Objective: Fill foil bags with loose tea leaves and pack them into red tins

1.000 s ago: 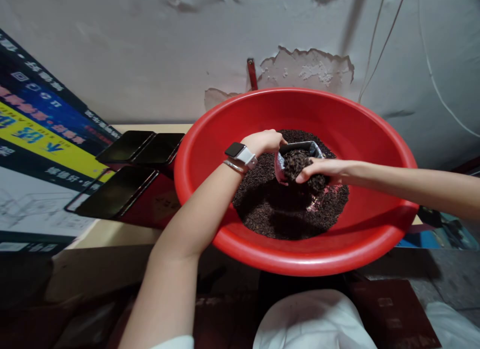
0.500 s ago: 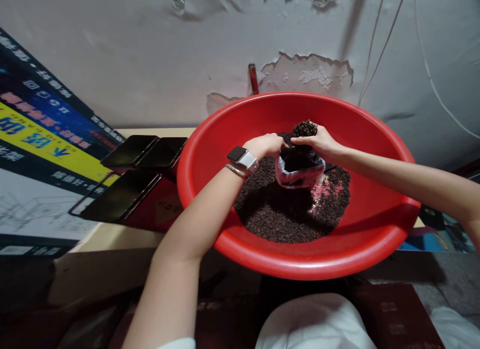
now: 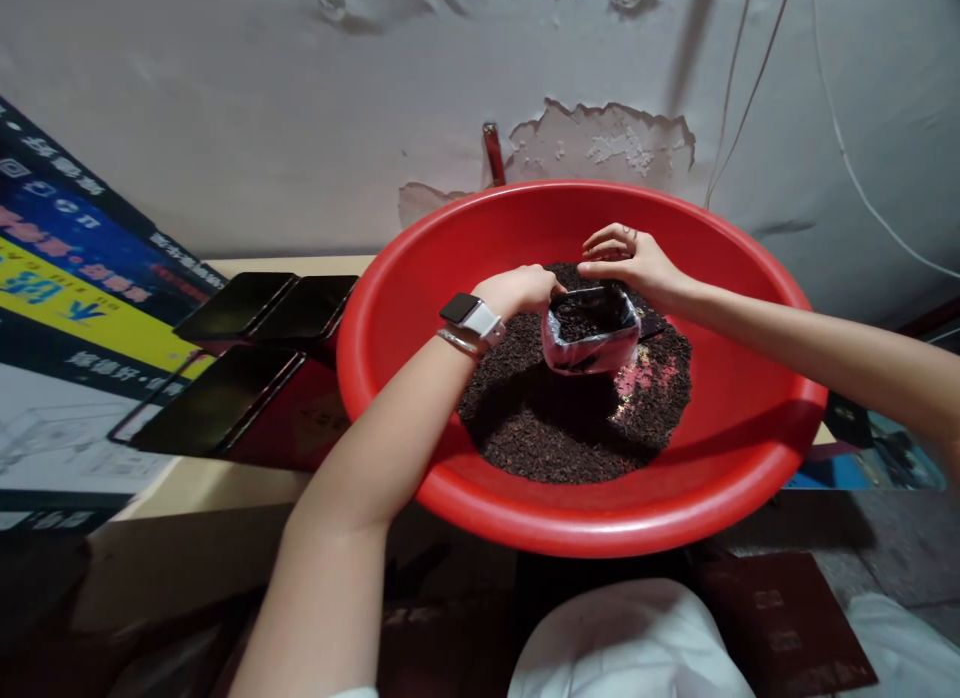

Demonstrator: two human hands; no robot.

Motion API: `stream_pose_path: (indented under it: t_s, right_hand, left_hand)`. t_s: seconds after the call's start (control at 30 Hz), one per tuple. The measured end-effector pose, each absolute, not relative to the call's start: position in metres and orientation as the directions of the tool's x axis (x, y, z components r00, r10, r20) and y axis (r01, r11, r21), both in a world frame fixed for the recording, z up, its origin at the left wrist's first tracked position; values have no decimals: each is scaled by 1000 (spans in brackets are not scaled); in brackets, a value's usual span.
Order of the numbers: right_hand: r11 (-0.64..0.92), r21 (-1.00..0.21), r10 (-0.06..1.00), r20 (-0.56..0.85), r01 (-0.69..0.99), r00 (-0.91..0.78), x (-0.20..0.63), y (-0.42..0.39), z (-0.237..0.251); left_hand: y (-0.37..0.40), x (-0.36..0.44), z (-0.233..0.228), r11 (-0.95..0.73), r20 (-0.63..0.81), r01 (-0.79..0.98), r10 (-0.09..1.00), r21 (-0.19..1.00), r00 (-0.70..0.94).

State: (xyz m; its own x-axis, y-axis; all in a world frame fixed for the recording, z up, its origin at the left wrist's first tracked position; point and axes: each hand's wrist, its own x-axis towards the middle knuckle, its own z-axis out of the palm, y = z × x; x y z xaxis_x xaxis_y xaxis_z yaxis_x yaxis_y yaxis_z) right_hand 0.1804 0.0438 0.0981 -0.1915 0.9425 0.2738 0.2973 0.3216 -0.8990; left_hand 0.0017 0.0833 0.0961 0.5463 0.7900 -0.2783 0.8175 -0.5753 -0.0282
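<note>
A wide red plastic basin (image 3: 750,478) holds a heap of dark, dry loose leaves (image 3: 555,453) that look like tea. In its middle stands an open clear plastic bag (image 3: 589,356) with a squared shape, dark leaves showing inside. My left hand (image 3: 523,288), with a watch at the wrist, is closed at the bag's left rim, fingers curled over the edge. Above the bag's right rear corner hovers my right hand (image 3: 637,263), its fingers spread and nothing in them. A pinkish, gold-flecked patch (image 3: 637,378) lies at the bag's right side.
Left of the basin, dark-topped red tins (image 3: 225,398) stand on a pale table (image 3: 202,488). A printed carton (image 3: 67,308) leans farther left. Behind is a peeling wall (image 3: 300,128) with hanging cables (image 3: 739,118). A dark red box (image 3: 784,618) sits below at right.
The leaves held in my right hand have dropped into the bag, and its fingers have opened. My left hand stays at the bag's rim. The view has shifted slightly.
</note>
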Motion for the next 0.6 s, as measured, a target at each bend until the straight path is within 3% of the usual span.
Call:
stream_pose_path:
  t_s: [0.13, 0.23, 0.33, 0.43, 0.6]
  right_hand:
    - [291, -741, 953, 280, 605, -116, 219, 59, 101]
    - [71, -497, 990, -71, 865, -122, 258, 68, 82]
    - [13, -315, 893, -424, 949, -153, 277, 54, 48]
    - [96, -338, 783, -555, 936, -281, 262, 21, 16]
    - [254, -534, 713, -460, 807, -529, 191, -24, -20]
  left_hand:
    - [82, 2, 97, -576, -274, 817, 789, -21, 550]
    - [76, 3, 100, -554, -269, 832, 806, -29, 528]
    - [72, 4, 104, -538, -274, 843, 815, -30, 511]
    - [70, 5, 105, -536, -268, 844, 816, -23, 512]
    - [70, 6, 103, -519, -268, 855, 826, -20, 496]
